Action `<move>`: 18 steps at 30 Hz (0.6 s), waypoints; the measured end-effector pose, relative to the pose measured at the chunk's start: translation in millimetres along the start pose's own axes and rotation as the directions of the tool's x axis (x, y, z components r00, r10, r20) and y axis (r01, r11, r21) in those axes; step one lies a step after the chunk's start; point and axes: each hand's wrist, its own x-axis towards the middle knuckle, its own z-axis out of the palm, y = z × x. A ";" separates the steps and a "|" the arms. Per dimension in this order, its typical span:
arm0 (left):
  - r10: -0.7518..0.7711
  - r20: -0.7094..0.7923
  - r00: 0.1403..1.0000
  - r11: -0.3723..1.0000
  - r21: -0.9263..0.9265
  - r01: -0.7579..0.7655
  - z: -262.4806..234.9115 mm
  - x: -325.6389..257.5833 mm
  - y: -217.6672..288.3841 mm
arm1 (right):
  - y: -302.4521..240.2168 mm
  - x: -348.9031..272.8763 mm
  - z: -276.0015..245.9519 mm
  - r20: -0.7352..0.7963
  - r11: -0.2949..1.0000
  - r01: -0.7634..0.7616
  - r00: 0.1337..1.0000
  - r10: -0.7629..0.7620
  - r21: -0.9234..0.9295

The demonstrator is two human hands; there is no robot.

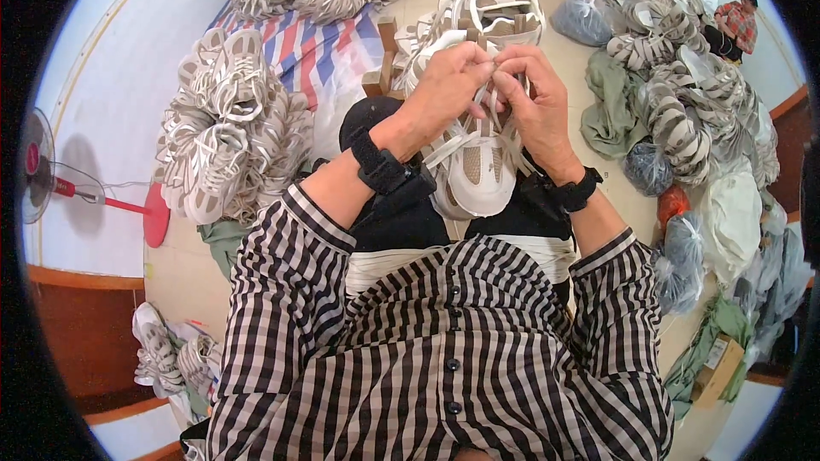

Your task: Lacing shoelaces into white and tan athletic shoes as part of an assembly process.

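Note:
A white and beige shoe upper (483, 172) lies in front of me between my knees, its toe pointing toward me. Above its lacing area, my left hand (446, 84) and my right hand (536, 96) meet fingertip to fingertip, both closed in a pinch. They grip a pale shoelace (489, 104), whose strands show just below the fingers; the pinched part is mostly hidden. Behind my hands, more laced uppers (502, 13) are piled up.
Heaps of similar uppers lie at left (226, 132) and right (700, 115). A wooden frame (377, 83) stands beside a striped sheet (295, 43). At far left is a red-based fan (156, 215). Plastic bags (681, 260) line the right side, and a person (736, 24) sits far right.

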 end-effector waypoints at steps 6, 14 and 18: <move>-0.018 0.025 1.000 0.990 -0.141 0.021 -0.6 -3.0 -0.6 | 2.0 -0.5 4.7 -0.046 0.998 -0.029 0.998 0.032 0.064; -0.051 0.009 0.999 0.973 -0.224 0.051 0.2 -2.6 -5.0 | 0.4 3.4 2.4 0.013 0.979 -0.097 0.995 0.096 0.177; -0.052 -0.033 0.998 0.991 -0.123 0.048 1.4 -1.4 -8.1 | 1.1 2.6 1.8 0.056 0.982 -0.099 0.994 0.091 0.161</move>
